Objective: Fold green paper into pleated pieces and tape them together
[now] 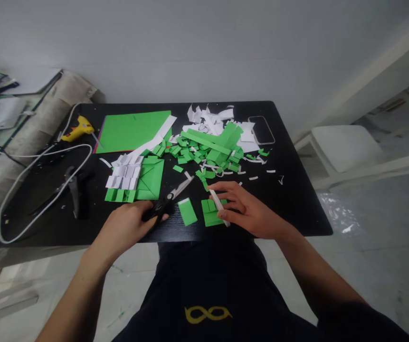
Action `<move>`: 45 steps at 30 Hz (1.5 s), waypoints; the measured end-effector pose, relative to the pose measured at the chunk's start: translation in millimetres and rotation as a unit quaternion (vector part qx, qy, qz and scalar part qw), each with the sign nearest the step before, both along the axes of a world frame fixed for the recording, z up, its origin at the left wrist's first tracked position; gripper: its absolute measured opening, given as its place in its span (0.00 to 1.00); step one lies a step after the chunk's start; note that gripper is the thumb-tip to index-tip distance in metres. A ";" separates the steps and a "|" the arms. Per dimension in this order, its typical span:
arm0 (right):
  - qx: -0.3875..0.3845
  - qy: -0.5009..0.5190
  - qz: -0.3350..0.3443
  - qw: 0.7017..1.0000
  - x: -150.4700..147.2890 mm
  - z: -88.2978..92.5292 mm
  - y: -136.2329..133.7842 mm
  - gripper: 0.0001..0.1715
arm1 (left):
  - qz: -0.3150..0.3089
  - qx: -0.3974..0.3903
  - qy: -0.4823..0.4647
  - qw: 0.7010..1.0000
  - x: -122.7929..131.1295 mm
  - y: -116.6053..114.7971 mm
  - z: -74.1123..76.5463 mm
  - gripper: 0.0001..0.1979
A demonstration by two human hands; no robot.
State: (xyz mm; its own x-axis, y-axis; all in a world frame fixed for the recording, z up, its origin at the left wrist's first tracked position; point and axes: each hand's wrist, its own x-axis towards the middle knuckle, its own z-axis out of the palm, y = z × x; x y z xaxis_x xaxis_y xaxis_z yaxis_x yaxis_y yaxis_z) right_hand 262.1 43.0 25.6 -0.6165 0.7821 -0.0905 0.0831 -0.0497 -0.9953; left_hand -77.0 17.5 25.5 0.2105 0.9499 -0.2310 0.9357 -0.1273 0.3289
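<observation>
My left hand point(130, 223) is wrapped round the black handles of a pair of scissors point(175, 192), whose blades point away to the upper right. A small white paper scrap point(188, 176) lies by the blade tips. Between finger and thumb, my right hand point(247, 209) pinches a narrow folded white paper strip point(219, 208). Beneath that strip rests a folded green paper piece point(209, 217) on the table. A green rectangle with a white edge point(187, 212) lies between my hands. Left of the scissors, pleated white paper point(124, 172) sits over a folded green sheet point(152, 178).
Green and white paper cuttings point(204, 147) are heaped at the middle back. A phone-shaped object point(261, 130) lies back right. Green sheets point(129, 130), a yellow glue gun point(79, 129), a white cable point(3, 209) and dark-handled pliers point(73, 192) occupy the left. A white stool point(347, 147) stands right.
</observation>
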 end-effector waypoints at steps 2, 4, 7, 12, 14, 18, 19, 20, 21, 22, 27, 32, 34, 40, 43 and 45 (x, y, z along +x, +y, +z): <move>0.006 -0.017 -0.008 1.000 2.1 0.7 0.5 0.30 | 0.018 0.015 0.037 0.999 -3.5 -1.1 -6.3 0.22; 0.020 -0.032 -0.016 0.999 3.3 1.7 1.1 0.30 | 0.024 0.019 0.073 0.997 -5.6 -2.5 -11.6 0.19; 0.045 -0.056 -0.029 0.997 4.4 2.7 2.8 0.32 | 0.029 0.009 0.107 0.994 -6.6 -4.7 -16.0 0.17; 0.139 -0.223 -0.090 0.961 17.9 -4.2 10.6 0.33 | 0.039 0.013 0.091 0.995 -6.7 -7.3 -16.2 0.19; 0.157 -0.299 -0.101 0.936 27.1 -11.5 14.6 0.35 | 0.037 0.019 0.077 0.996 -7.3 -8.2 -15.7 0.19; 0.213 -0.333 -0.115 0.911 32.8 -21.0 18.9 0.31 | 0.018 0.048 0.044 0.998 -8.1 -9.2 -14.8 0.16; 0.226 -0.317 -0.122 0.913 29.5 -20.2 19.0 0.26 | 0.010 0.051 0.036 0.998 -7.8 -9.3 -14.5 0.16; 0.240 -0.292 -0.135 0.916 24.3 -18.1 18.9 0.20 | 0.001 0.052 0.028 0.998 -7.2 -9.2 -14.1 0.15; 0.252 -0.260 -0.150 0.920 17.6 -15.0 18.8 0.16 | -0.009 0.052 0.022 0.998 -6.4 -9.2 -13.7 0.15; 0.260 -0.232 -0.159 0.924 10.0 -11.4 18.9 0.14 | -0.020 0.053 0.016 0.998 -5.3 -9.1 -13.4 0.14; 0.257 -0.166 -0.106 0.946 -24.2 0.5 24.7 0.10 | -0.072 0.077 0.002 0.994 0.1 -9.4 -12.3 0.14; 0.262 -0.098 -0.102 0.955 -33.6 -4.5 27.7 0.04 | -0.063 0.078 0.007 0.995 1.2 -11.7 -13.1 0.14; 0.270 -0.068 -0.119 0.953 -33.4 -5.7 24.9 0.04 | -0.035 0.066 0.019 0.997 0.3 -13.0 -14.5 0.15; 0.146 0.038 -0.168 0.974 -38.4 -6.5 11.7 0.03 | 0.070 0.022 0.073 0.995 2.3 -14.5 -21.9 0.16; -0.019 0.113 -0.167 0.979 -44.4 -9.9 6.1 0.07 | 0.117 0.010 0.110 0.987 7.3 -13.4 -25.5 0.17; -0.117 0.154 -0.161 0.968 -48.0 -11.8 2.5 0.10 | 0.132 0.016 0.118 0.984 9.8 -13.0 -27.6 0.17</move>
State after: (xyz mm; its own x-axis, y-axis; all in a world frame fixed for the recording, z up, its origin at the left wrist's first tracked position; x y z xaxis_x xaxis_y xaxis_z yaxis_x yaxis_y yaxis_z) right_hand 214.1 45.5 13.8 -0.3700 0.9185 -0.1394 -0.2741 -0.2513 -0.9283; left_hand -67.2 4.5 -2.1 -0.1001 0.9720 -0.2127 0.9876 0.1232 0.0978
